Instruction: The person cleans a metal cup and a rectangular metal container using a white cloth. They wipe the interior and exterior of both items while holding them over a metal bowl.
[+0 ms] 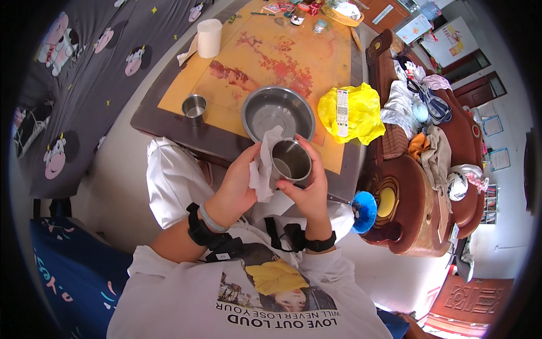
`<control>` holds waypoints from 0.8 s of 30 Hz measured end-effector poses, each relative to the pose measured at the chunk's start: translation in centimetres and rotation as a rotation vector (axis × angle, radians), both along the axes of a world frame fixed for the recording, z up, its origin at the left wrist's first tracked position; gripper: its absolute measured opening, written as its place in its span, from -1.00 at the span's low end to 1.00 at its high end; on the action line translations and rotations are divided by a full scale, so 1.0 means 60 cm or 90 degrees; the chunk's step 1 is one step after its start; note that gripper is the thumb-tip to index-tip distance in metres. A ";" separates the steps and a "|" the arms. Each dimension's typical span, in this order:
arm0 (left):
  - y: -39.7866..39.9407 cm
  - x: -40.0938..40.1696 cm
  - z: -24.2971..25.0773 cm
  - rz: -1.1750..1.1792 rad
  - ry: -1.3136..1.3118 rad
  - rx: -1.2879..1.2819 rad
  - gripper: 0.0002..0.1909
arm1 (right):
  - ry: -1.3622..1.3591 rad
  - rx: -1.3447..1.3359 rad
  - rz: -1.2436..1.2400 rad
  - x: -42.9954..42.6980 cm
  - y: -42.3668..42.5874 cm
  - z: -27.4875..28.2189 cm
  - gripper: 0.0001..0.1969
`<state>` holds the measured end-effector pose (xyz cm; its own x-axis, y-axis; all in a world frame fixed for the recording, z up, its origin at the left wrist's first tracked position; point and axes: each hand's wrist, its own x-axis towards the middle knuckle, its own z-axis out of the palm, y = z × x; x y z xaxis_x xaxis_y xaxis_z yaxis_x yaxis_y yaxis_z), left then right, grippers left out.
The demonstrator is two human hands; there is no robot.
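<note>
My right hand [311, 182] grips a stainless steel cup [291, 160], its open mouth tilted up towards me. A white paper towel [264, 169] lies in my left hand [235, 184], pressed against the cup's left side. Part of the towel hides that side of the cup. Just beyond both hands, a wide stainless steel basin [277, 108] rests near the table's front edge. To its left stands a second stainless steel cup [194, 106], upright on the table.
A paper towel roll [209, 39] stands at the table's [169, 84] far left. On the right, a white remote control [342, 112] lies on a yellow plastic bag [366, 112]. Several jars [300, 15] and a wicker basket [343, 16] sit at the back. A blue bin [364, 212] stands beside the brown sofa [417, 203].
</note>
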<state>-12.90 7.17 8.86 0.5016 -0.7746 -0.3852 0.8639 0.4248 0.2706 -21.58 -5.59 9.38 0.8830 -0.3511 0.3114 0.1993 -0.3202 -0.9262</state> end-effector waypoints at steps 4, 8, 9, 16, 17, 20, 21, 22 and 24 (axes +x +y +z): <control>0.005 -0.003 0.001 0.040 0.016 -0.029 -0.65 | 0.004 0.054 0.080 0.009 0.012 0.025 -0.23; 0.008 -0.007 0.005 0.071 0.010 -0.107 -0.61 | -0.041 0.094 0.101 0.019 0.033 0.011 -0.21; 0.010 -0.011 -0.002 0.080 -0.039 -0.182 -0.58 | -0.080 0.127 0.090 0.022 0.040 0.006 -0.22; 0.018 -0.008 -0.008 0.056 -0.042 -0.264 -0.45 | -0.176 0.111 -0.016 0.054 0.068 -0.011 -0.22; 0.018 -0.008 -0.003 0.059 -0.039 -0.266 -0.45 | -0.193 0.066 -0.042 0.057 0.069 -0.012 -0.22; 0.013 -0.011 0.017 0.076 -0.014 -0.292 -0.45 | -0.202 0.029 -0.142 0.066 0.083 -0.009 -0.25; 0.009 -0.014 0.012 0.093 -0.036 -0.236 -0.45 | -0.200 0.028 -0.141 0.066 0.084 -0.009 -0.25; 0.007 -0.016 0.006 0.109 -0.058 -0.180 -0.44 | -0.190 -0.047 -0.155 0.066 0.084 -0.010 -0.24; 0.011 -0.008 -0.005 0.102 -0.047 -0.199 -0.45 | -0.136 -0.101 -0.156 0.061 0.081 -0.015 -0.14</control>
<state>-13.38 7.81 8.58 0.6437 -0.7587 -0.1001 0.7627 0.6251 0.1661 -17.91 -0.72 8.50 0.6878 -0.4761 0.5480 0.2830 -0.5193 -0.8064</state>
